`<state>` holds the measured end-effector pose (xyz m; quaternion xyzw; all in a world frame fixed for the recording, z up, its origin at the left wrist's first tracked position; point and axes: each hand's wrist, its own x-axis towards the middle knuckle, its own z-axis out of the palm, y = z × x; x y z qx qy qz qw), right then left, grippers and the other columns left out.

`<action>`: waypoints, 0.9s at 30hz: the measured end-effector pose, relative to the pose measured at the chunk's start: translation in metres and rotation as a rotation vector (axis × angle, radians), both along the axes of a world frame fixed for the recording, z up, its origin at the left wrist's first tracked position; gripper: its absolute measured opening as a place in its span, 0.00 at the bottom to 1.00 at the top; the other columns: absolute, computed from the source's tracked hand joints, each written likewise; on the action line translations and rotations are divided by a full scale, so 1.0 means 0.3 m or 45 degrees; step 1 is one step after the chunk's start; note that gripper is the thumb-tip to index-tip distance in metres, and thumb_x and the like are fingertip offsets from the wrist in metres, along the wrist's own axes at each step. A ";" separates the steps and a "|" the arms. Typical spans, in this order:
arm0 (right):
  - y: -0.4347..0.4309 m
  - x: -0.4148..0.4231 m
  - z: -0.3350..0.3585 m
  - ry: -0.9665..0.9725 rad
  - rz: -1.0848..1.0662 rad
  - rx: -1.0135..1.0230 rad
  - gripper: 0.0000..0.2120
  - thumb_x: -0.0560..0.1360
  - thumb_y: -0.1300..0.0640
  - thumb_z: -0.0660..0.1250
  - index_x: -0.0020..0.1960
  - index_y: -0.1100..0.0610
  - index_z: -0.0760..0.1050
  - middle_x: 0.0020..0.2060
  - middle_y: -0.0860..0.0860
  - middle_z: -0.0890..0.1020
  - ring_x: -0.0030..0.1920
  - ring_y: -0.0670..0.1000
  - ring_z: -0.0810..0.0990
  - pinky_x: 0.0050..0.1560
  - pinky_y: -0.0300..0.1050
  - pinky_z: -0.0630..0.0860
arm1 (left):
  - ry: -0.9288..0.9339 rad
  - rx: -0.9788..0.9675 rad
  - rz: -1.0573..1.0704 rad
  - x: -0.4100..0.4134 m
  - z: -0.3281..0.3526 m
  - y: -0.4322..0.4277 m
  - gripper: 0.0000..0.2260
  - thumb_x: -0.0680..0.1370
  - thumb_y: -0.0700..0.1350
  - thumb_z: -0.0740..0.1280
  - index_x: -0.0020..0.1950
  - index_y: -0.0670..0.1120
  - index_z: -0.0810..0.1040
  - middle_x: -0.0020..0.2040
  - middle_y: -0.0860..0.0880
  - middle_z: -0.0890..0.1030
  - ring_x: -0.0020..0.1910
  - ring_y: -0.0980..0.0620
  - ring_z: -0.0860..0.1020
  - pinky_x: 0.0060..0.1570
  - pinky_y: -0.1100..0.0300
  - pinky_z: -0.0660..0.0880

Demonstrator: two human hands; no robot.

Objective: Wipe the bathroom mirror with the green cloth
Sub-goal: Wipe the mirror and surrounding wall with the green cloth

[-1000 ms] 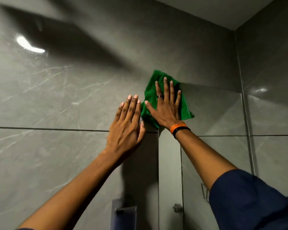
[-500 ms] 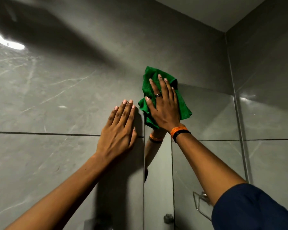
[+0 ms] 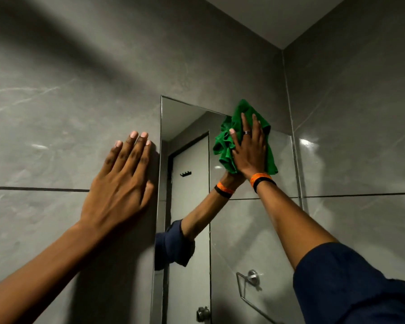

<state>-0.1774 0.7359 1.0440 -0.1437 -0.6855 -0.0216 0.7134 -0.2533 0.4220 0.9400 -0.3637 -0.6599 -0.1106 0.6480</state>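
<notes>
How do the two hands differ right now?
The right hand presses the green cloth on the mirror; the left hand lies bare on the wall tile. The right hand shows a ring and wristbands; the left hand shows neither. Both are flat, fingers up.

Mirror on the tiled wall, both hands raised against it.

The mirror (image 3: 243, 230) is set into the wall (image 3: 68, 113), near the corner on the right. The left hand (image 3: 122, 183) lies flat on the wall just left of the mirror's edge. The right hand (image 3: 249, 148) presses the cloth (image 3: 227, 146) against the mirror's upper right part, the cloth overlapping its top edge. Wristbands (image 3: 262, 180) sit on the right wrist. Reflected in the mirror: a door, a hook, a towel ring (image 3: 250, 284) at lower right.
</notes>
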 end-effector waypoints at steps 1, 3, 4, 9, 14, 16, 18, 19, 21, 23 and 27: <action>0.047 0.011 -0.003 0.009 0.002 -0.073 0.30 0.82 0.41 0.55 0.80 0.48 0.53 0.80 0.57 0.55 0.79 0.59 0.56 0.78 0.62 0.57 | 0.006 0.003 0.000 0.000 -0.001 0.000 0.33 0.77 0.54 0.46 0.78 0.36 0.52 0.80 0.36 0.52 0.79 0.40 0.49 0.78 0.44 0.50; 0.143 0.036 -0.009 0.032 0.016 -0.217 0.31 0.82 0.41 0.57 0.80 0.49 0.52 0.80 0.57 0.54 0.79 0.60 0.55 0.79 0.62 0.54 | 0.017 0.006 0.003 0.000 0.000 -0.002 0.33 0.77 0.54 0.46 0.78 0.36 0.53 0.79 0.36 0.53 0.79 0.40 0.50 0.78 0.42 0.51; 0.191 0.049 -0.010 0.039 0.024 -0.279 0.32 0.81 0.41 0.58 0.80 0.49 0.52 0.80 0.57 0.54 0.80 0.60 0.54 0.79 0.62 0.51 | 0.022 0.007 0.008 0.001 0.001 -0.001 0.33 0.77 0.54 0.46 0.78 0.36 0.53 0.79 0.35 0.53 0.79 0.39 0.50 0.78 0.42 0.52; 0.330 0.078 0.002 0.111 0.085 -0.502 0.34 0.80 0.35 0.54 0.80 0.48 0.53 0.80 0.57 0.54 0.80 0.60 0.53 0.80 0.61 0.46 | 0.035 0.027 -0.008 -0.001 0.000 0.003 0.32 0.77 0.53 0.46 0.77 0.35 0.54 0.79 0.34 0.54 0.79 0.38 0.52 0.77 0.41 0.53; 0.347 0.084 0.005 0.127 0.097 -0.551 0.35 0.79 0.31 0.50 0.80 0.47 0.52 0.80 0.56 0.54 0.80 0.60 0.54 0.80 0.62 0.50 | 0.033 0.041 -0.038 -0.001 -0.004 0.000 0.32 0.78 0.53 0.47 0.78 0.35 0.54 0.79 0.35 0.54 0.79 0.39 0.51 0.78 0.42 0.52; 0.339 0.086 -0.010 0.121 0.102 -0.573 0.36 0.78 0.31 0.51 0.80 0.47 0.51 0.80 0.57 0.54 0.80 0.60 0.54 0.79 0.62 0.51 | 0.033 0.047 -0.048 0.003 -0.012 -0.001 0.32 0.78 0.52 0.47 0.78 0.35 0.54 0.79 0.35 0.54 0.79 0.39 0.52 0.77 0.43 0.52; 0.333 0.088 -0.049 0.120 0.100 -0.588 0.35 0.79 0.32 0.51 0.81 0.47 0.51 0.80 0.57 0.53 0.80 0.61 0.54 0.80 0.62 0.51 | 0.034 0.042 -0.054 0.006 -0.025 -0.003 0.32 0.77 0.52 0.48 0.77 0.35 0.55 0.79 0.35 0.55 0.79 0.39 0.52 0.77 0.43 0.52; 0.327 0.088 -0.079 0.126 0.101 -0.596 0.35 0.79 0.32 0.52 0.81 0.47 0.51 0.80 0.57 0.53 0.80 0.61 0.54 0.80 0.62 0.51 | 0.033 0.033 -0.055 0.006 -0.034 -0.007 0.32 0.77 0.52 0.48 0.77 0.35 0.55 0.79 0.35 0.55 0.79 0.38 0.52 0.77 0.43 0.52; 0.317 0.093 -0.151 0.127 0.111 -0.625 0.35 0.79 0.33 0.53 0.81 0.48 0.50 0.80 0.58 0.53 0.80 0.61 0.54 0.80 0.62 0.50 | 0.027 0.004 -0.047 0.005 -0.056 -0.018 0.32 0.77 0.52 0.47 0.77 0.35 0.55 0.79 0.35 0.55 0.79 0.38 0.53 0.77 0.43 0.52; 0.310 0.100 -0.233 0.124 0.128 -0.660 0.35 0.80 0.34 0.53 0.81 0.48 0.50 0.81 0.58 0.53 0.80 0.62 0.53 0.80 0.62 0.49 | 0.029 -0.017 -0.048 0.004 -0.079 -0.028 0.32 0.78 0.52 0.48 0.77 0.35 0.55 0.79 0.35 0.56 0.79 0.38 0.53 0.77 0.43 0.52; 0.297 0.107 -0.443 0.146 0.114 -0.728 0.33 0.81 0.39 0.57 0.81 0.50 0.51 0.80 0.58 0.54 0.79 0.62 0.54 0.80 0.61 0.51 | 0.022 -0.046 -0.065 0.003 -0.125 -0.049 0.32 0.77 0.51 0.49 0.78 0.35 0.55 0.79 0.35 0.55 0.79 0.38 0.53 0.77 0.43 0.52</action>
